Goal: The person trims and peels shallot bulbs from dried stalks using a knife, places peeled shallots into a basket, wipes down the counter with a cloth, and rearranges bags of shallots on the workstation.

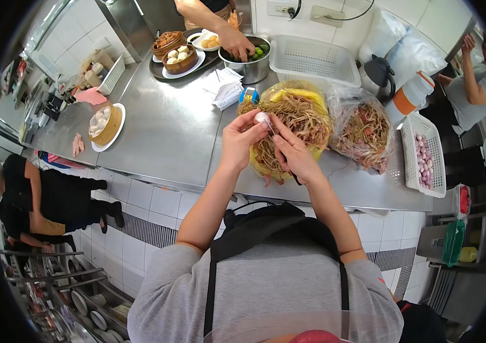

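Observation:
Between my two hands, a small pale bulb [262, 118] is held over a yellow bag [319, 103] of dried roots and skins [294, 117]. My left hand [242, 137] pinches the bulb between thumb and fingertips. My right hand [295, 153] touches the bulb's right side with its fingertips and is wrapped round a small knife, whose dark handle [296, 179] shows below the palm. A clear plastic bag [363, 128] of more dried skins lies to the right. Peeled pinkish bulbs [424, 160] fill a white basket [438, 137] further right.
Another person's hand [242, 46] reaches into a metal pot [254, 70] of green fruit. Steamer baskets [179, 59] stand on a dark tray at the back. An empty white crate [311, 57], a jug [377, 77] and an orange-banded container [411, 96] line the wall side.

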A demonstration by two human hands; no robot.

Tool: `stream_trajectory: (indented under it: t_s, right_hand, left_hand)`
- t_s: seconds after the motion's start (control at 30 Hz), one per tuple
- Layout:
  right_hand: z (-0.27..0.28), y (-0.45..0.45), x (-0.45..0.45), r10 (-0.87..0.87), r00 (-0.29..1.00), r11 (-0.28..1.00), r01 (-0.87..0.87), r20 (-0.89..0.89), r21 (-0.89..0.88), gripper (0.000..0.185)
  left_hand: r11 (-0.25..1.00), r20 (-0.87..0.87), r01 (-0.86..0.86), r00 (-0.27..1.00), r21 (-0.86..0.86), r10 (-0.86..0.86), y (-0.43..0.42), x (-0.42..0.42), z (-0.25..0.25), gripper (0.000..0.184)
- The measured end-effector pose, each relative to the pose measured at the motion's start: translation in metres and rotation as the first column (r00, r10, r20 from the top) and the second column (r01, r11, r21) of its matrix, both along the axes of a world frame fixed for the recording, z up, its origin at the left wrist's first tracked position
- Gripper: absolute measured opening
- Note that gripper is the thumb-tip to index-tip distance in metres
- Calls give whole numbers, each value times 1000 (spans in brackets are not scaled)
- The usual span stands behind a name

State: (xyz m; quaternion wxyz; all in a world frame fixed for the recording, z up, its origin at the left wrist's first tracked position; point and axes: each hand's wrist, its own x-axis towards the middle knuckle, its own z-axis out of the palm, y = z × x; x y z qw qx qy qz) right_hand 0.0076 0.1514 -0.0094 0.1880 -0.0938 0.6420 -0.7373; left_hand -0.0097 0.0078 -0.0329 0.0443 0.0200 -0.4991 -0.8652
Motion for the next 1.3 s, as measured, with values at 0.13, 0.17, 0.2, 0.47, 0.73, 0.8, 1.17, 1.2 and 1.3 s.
stream_trajectory:
  t_s: [0.13,0.17,0.2,0.47,0.73,0.8,1.17,1.2,1.3]
  right_hand:
    - [-8,3,-4,-2,1000,998,2,-6,-64,41]
    - [-11,4,-5,-18,1000,995,18,0,-93,42]
    - [-12,4,-6,-18,1000,995,18,1,-94,42]
    - [-2,-2,7,11,994,992,3,110,-127,40]
    - [-10,-3,4,-55,993,983,73,108,-168,40]
    - [-12,1,0,-55,983,975,90,175,-203,40]
    - [-2,-1,-6,-46,999,999,46,-13,-4,44]
    - [1,-2,-5,-45,999,999,45,-19,-3,44]
    - [7,-5,3,-58,998,998,59,35,-6,43]
  left_hand:
    - [996,-46,74,996,41,-73,-2,-1,1,33]
    - [996,-45,77,996,38,-75,-4,0,2,33]
    - [992,-63,119,991,29,-117,-4,1,3,31]
    - [998,-76,62,995,8,-61,-4,4,3,30]
    - [986,-116,155,980,-53,-160,-11,7,5,36]
    - [966,-116,246,965,81,-236,-17,12,8,36]
    - [978,-31,177,984,108,-174,-11,5,4,37]
    - [986,-28,152,988,64,-150,-11,3,4,37]
    - [993,-52,115,992,12,-114,-8,0,4,35]
